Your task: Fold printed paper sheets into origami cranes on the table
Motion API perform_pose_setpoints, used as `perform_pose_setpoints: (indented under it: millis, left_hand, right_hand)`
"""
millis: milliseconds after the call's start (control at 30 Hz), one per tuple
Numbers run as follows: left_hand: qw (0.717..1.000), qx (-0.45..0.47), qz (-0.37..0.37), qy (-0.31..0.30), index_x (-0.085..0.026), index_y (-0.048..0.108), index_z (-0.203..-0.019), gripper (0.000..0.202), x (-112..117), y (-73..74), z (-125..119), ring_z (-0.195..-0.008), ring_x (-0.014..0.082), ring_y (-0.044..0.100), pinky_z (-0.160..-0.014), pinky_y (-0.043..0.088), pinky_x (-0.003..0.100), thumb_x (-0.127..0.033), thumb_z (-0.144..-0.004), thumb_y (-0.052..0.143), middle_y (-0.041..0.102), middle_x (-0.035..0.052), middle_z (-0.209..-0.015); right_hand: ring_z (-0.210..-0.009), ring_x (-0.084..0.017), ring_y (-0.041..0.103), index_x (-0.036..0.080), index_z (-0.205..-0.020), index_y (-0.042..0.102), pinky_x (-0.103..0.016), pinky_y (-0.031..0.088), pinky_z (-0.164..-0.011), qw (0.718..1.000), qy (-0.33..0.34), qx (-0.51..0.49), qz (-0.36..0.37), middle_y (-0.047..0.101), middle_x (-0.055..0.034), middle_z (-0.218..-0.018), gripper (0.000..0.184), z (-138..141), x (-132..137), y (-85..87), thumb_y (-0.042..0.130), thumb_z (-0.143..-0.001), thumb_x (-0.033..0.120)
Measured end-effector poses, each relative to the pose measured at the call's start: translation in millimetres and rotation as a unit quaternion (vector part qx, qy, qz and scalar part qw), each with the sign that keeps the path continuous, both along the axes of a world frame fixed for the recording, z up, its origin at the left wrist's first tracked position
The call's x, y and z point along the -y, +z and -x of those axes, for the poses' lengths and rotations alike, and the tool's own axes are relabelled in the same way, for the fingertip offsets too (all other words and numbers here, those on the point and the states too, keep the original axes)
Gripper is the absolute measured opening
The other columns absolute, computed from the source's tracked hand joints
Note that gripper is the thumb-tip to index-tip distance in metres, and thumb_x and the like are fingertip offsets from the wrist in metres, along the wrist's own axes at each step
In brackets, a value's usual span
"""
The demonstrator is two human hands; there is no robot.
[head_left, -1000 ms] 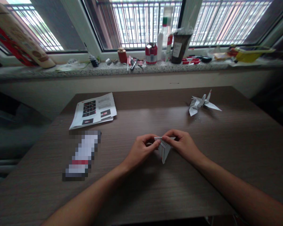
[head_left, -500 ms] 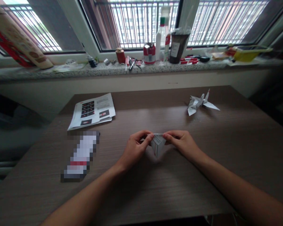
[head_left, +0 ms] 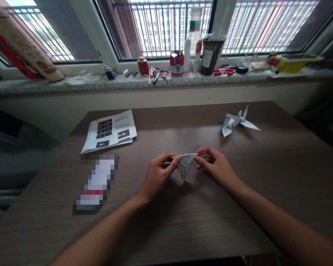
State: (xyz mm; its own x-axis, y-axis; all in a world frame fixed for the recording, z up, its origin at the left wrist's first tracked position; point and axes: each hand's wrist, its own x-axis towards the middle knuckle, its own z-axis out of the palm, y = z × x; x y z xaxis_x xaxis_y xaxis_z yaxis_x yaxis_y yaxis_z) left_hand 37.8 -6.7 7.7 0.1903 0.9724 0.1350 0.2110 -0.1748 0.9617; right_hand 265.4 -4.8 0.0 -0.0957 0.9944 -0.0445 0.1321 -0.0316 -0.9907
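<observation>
A small piece of folded printed paper [head_left: 185, 162] is held up over the table, its straight edge on top and its point downward. My left hand [head_left: 161, 173] pinches the paper's left corner between thumb and fingers. At the right corner, my right hand [head_left: 213, 164] has its thumb and forefinger lightly on the edge, the other fingers curled loosely behind. The back of the paper is hidden. A folded paper crane [head_left: 234, 122] stands farther back on the right of the table.
Printed sheets [head_left: 111, 131] lie at the table's [head_left: 166, 225] back left, with a blurred-out phone-like thing [head_left: 96, 184] nearer me. On the windowsill [head_left: 144, 85] stand a red can [head_left: 177, 63], a clear bottle [head_left: 189, 48], a dark cup [head_left: 209, 55] and a yellow container [head_left: 292, 64].
My right hand has loosened and moved slightly up and right, so more of the paper's top edge and right corner shows. The left hand keeps its pinch, barely moved.
</observation>
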Motion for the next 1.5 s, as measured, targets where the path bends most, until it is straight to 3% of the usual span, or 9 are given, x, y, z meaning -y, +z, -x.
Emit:
perform_pose_setpoints:
  millis: [100,233,467,733,933,1067,1167,1333,1500]
  left_hand:
    - [0.999,0.002,-0.028,0.015,-0.020,0.079,-0.111,0.027,0,1.3,2,-0.100,0.0229,0.074,-0.084,0.061,0.031,-0.042,-0.098,0.068,0.078,0.0079,-0.111]
    - [0.992,-0.036,-0.124,0.011,-0.021,0.078,-0.114,0.021,0,3.6,4,-0.108,0.0226,0.072,-0.091,0.061,0.034,-0.033,-0.100,0.068,0.076,0.0084,-0.119]
    - [0.960,-0.100,-0.249,-0.077,-0.024,0.071,-0.128,0.031,5,3.2,2,-0.114,0.0224,0.070,-0.101,0.056,0.040,-0.019,-0.097,0.070,0.074,0.0083,-0.125]
    - [0.939,-0.112,-0.283,-0.159,-0.023,0.068,-0.126,0.031,8,3.6,-1,-0.119,0.0216,0.068,-0.103,0.054,0.038,-0.020,-0.095,0.073,0.073,0.0082,-0.128]
    - [0.970,-0.102,-0.208,-0.070,-0.022,0.069,-0.123,0.024,7,1.7,-2,-0.115,0.0217,0.065,-0.101,0.052,0.038,-0.021,-0.100,0.066,0.071,0.0085,-0.123]
    - [0.993,-0.061,-0.053,-0.091,-0.021,0.071,-0.118,0.021,5,2.7,-2,-0.096,0.0189,0.069,-0.086,0.054,0.031,-0.033,-0.101,0.066,0.073,0.0059,-0.109]
    - [0.995,-0.029,0.013,-0.099,-0.019,0.072,-0.109,0.021,4,2.9,-2,-0.093,0.0190,0.069,-0.082,0.054,0.029,-0.037,-0.101,0.065,0.074,0.0059,-0.104]
    - [0.998,0.017,0.044,-0.040,-0.017,0.068,-0.104,0.020,1,-2.0,-2,-0.086,0.0171,0.068,-0.076,0.053,0.027,-0.036,-0.099,0.067,0.071,0.0046,-0.098]
    - [0.996,0.065,0.060,-0.006,-0.017,0.060,-0.100,0.019,1,-8.4,-3,-0.085,0.0161,0.067,-0.074,0.056,0.027,-0.035,-0.098,0.067,0.065,0.0025,-0.096]
  right_hand:
    - [-0.066,-0.017,0.071,0.020,-0.091,0.062,-0.030,0.060,-0.062,1.000,-0.007,-0.027,0.009,0.071,-0.0020,-0.078,0.039,1,1,1.7,0.079,-0.083,0.055]
    - [-0.079,-0.019,0.075,0.019,-0.097,0.069,-0.035,0.064,-0.076,0.993,0.057,-0.085,0.051,0.076,-0.0067,-0.090,0.038,5,5,2.5,0.075,-0.087,0.056]
    - [-0.102,-0.023,0.075,0.022,-0.111,0.070,-0.041,0.062,-0.093,0.974,0.106,-0.181,0.082,0.074,-0.0102,-0.117,0.039,8,8,-1.9,0.072,-0.091,0.055]
    - [-0.088,-0.019,0.069,0.024,-0.104,0.066,-0.027,0.055,-0.070,0.986,0.085,-0.126,0.074,0.073,-0.0061,-0.107,0.032,8,10,0.5,0.076,-0.089,0.050]
    - [-0.088,-0.019,0.066,0.023,-0.103,0.070,-0.030,0.051,-0.080,0.987,0.123,-0.095,0.043,0.071,-0.0029,-0.099,0.025,5,10,-2.2,0.071,-0.093,0.046]
    - [-0.090,-0.020,0.066,0.022,-0.104,0.072,-0.031,0.051,-0.082,0.989,0.133,-0.042,0.041,0.072,-0.0038,-0.099,0.026,3,9,1.7,0.070,-0.094,0.046]
    - [-0.093,-0.020,0.068,0.022,-0.107,0.073,-0.031,0.052,-0.082,0.990,0.127,-0.037,0.041,0.074,-0.0045,-0.102,0.028,3,8,4.0,0.070,-0.093,0.047]
    - [-0.094,-0.021,0.071,0.022,-0.111,0.071,-0.034,0.059,-0.082,0.987,0.099,-0.093,0.080,0.075,-0.0069,-0.109,0.037,2,6,0.2,0.075,-0.089,0.052]
    - [-0.079,-0.020,0.073,0.017,-0.091,0.073,-0.036,0.063,-0.076,0.986,0.081,-0.094,0.109,0.075,-0.0080,-0.086,0.045,1,3,-7.3,0.070,-0.089,0.062]
